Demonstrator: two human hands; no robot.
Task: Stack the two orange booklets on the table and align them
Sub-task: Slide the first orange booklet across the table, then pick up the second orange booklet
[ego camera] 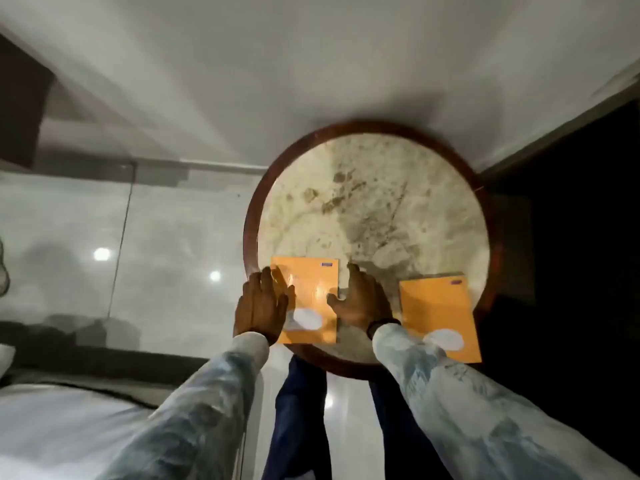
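Two orange booklets lie flat and apart on a round marble-topped table [374,202] with a dark wooden rim. The left booklet [313,285] sits at the table's near-left edge; the right booklet [438,306] lies near the right rim, with its near corner over the edge. My left hand [261,306] rests flat on the left booklet's left side, fingers spread. My right hand [360,299] lies on the table against that booklet's right edge, its thumb touching the cover. Neither hand lifts anything. My right sleeve hides part of the right booklet.
The table stands against a white wall. A dark doorway or panel [571,237] is to the right. Glossy grey floor tiles [156,254] spread to the left, and a white bed edge [52,427] lies at the lower left. My legs in blue trousers [301,410] are below the table.
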